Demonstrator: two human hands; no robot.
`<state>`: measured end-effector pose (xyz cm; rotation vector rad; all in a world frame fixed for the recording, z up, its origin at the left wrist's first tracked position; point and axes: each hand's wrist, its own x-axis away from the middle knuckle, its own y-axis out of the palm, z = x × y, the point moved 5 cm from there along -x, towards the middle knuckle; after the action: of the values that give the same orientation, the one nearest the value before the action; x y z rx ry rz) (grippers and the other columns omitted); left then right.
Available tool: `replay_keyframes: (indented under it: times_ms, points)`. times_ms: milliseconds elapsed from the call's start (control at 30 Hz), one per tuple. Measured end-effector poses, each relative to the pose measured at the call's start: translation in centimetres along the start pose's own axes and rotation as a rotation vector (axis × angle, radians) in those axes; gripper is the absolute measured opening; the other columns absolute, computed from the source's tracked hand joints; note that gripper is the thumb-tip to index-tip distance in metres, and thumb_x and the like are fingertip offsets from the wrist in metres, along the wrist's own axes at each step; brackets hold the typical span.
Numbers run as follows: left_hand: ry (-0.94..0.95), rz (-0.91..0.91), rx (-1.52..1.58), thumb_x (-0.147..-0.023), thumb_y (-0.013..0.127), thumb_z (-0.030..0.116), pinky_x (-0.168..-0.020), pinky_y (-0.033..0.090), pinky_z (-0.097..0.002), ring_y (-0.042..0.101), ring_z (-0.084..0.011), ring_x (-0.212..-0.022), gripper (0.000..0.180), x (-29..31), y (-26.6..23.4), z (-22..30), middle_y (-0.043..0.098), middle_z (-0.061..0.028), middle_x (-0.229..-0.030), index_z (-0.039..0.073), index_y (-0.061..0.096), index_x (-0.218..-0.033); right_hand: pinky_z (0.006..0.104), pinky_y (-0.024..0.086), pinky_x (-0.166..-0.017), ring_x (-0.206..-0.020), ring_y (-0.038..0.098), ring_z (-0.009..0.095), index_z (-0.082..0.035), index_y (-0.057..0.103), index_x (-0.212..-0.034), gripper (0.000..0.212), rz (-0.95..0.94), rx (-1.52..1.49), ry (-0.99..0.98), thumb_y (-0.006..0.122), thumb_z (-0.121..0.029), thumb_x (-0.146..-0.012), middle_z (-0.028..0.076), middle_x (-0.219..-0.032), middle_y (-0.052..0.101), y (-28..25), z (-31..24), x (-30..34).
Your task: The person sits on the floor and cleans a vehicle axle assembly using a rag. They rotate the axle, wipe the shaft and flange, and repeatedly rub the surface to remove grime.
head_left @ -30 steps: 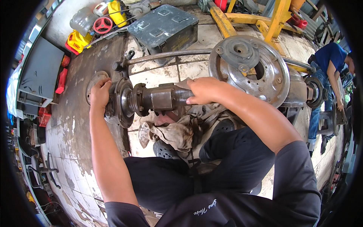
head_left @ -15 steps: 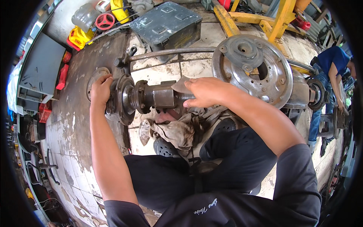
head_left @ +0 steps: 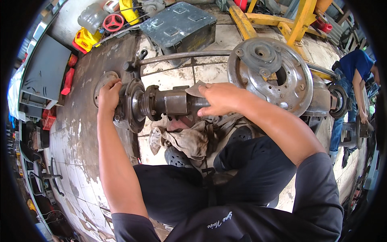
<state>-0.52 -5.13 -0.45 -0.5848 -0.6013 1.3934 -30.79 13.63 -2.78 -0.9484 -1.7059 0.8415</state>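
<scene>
A greasy metal vehicle axle [head_left: 176, 103] lies crosswise before my knees. At its left end my left hand [head_left: 108, 97] is closed on the wheel hub [head_left: 100, 82], fingers curled over beside the round flange. My right hand [head_left: 221, 98] curves around the axle tube, thumb on the near side, pressing a grey-brown piece of sandpaper [head_left: 195, 89] against the top. Ribbed collars [head_left: 151, 103] stand between the hands. To the right of my right hand, a large round brake backing plate [head_left: 242, 74] leans upright over the axle. Its contact with the axle is partly hidden.
Dirty rags [head_left: 189, 142] lie under the axle near my shoes. Behind it run a long steel rod [head_left: 181, 57], a dark toolbox [head_left: 177, 24] and a yellow stand [head_left: 244, 28]. A co-worker [head_left: 354, 76] bends over parts at right. A grey cabinet [head_left: 44, 66] stands left.
The whole view has shifted very slightly. Both hands keep their places on the axle; the sandpaper sits almost where it was.
</scene>
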Motion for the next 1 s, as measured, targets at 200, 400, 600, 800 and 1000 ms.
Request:
replay_keyframes:
  times_ms: [200, 400, 600, 800, 1000]
  points:
    - [0.029, 0.03, -0.013, -0.09, 0.064, 0.025, -0.096, 0.044, -0.0306, 0.063, -0.0191, -0.108, 0.035, 0.1, 0.0, -0.2, 0.072, -0.0102, -0.111, 0.005, 0.072, -0.118, 0.0456, 0.051, -0.093, -0.11, 0.063, 0.04, 0.009, 0.044, -0.14, 0.085, -0.018, -0.014, 0.026, 0.069, -0.05, -0.085, 0.028, -0.117, 0.064, -0.6, -0.2, 0.1]
    - [0.025, 0.024, -0.007, -0.089, 0.063, 0.026, -0.096, 0.044, -0.0314, 0.064, -0.0215, -0.109, 0.037, -0.2, 0.0, -0.8, 0.072, -0.0121, -0.113, 0.005, 0.071, -0.118, 0.0454, 0.052, -0.091, -0.11, 0.063, 0.04, 0.008, 0.045, -0.14, 0.083, -0.065, 0.006, 0.055, 0.07, -0.048, -0.084, 0.027, -0.119, 0.064, 0.0, 1.3, -0.8]
    - [0.042, 0.009, -0.01, -0.09, 0.062, 0.028, -0.097, 0.044, -0.0327, 0.064, -0.0235, -0.109, 0.038, -0.1, 0.1, -0.5, 0.072, -0.0138, -0.114, 0.005, 0.071, -0.119, 0.0451, 0.051, -0.093, -0.113, 0.062, 0.039, 0.009, 0.043, -0.14, 0.083, 0.035, -0.029, -0.018, 0.069, -0.047, -0.085, 0.029, -0.125, 0.061, -0.1, 0.5, -0.1]
    - [0.024, 0.014, -0.013, -0.09, 0.063, 0.027, -0.097, 0.044, -0.0327, 0.064, -0.0229, -0.11, 0.037, -0.5, 0.0, -0.6, 0.071, -0.014, -0.115, 0.005, 0.071, -0.119, 0.0453, 0.049, -0.096, -0.114, 0.061, 0.04, 0.011, 0.043, -0.139, 0.083, 0.029, -0.016, -0.013, 0.068, -0.046, -0.085, 0.031, -0.124, 0.06, 0.2, 0.2, -0.1]
    - [0.029, 0.013, 0.003, -0.089, 0.063, 0.027, -0.097, 0.045, -0.0331, 0.064, -0.0231, -0.11, 0.038, -0.3, 0.1, -0.8, 0.071, -0.0136, -0.116, 0.006, 0.071, -0.119, 0.0458, 0.049, -0.095, -0.112, 0.061, 0.041, 0.011, 0.042, -0.139, 0.08, -0.076, -0.033, 0.073, 0.068, -0.043, -0.086, 0.03, -0.124, 0.061, -0.1, 0.7, -0.5]
